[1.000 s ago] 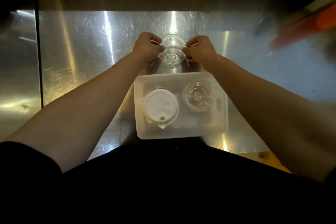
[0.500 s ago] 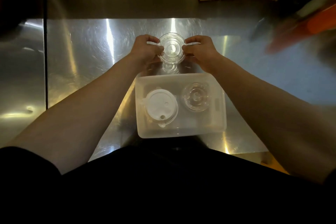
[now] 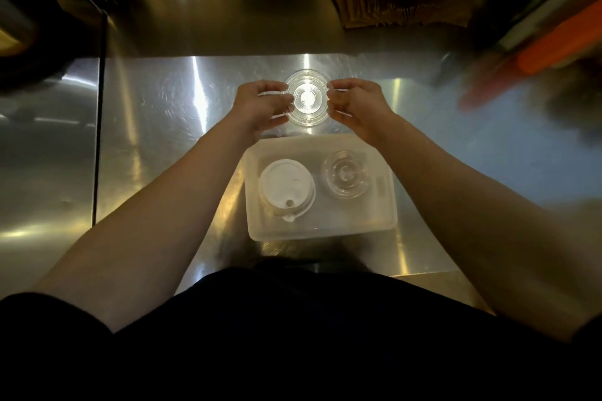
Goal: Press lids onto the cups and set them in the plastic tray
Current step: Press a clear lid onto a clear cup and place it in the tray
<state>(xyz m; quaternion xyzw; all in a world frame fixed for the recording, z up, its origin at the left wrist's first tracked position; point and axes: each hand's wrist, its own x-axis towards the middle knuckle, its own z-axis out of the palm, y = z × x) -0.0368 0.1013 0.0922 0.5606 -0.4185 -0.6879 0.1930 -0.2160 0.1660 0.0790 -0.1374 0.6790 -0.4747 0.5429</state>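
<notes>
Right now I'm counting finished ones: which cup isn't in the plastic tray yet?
The clear-lidded cup pinched between both hands, beyond the translucent plastic tray; the other two sit inside.

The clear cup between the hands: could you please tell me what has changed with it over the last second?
A second ago both hands pinched the rim of the open clear cup; now a clear flat lid covers its mouth, and the left hand and right hand grip its edges. The plastic tray, its white-lidded cup and clear-lidded cup stayed put.
</notes>
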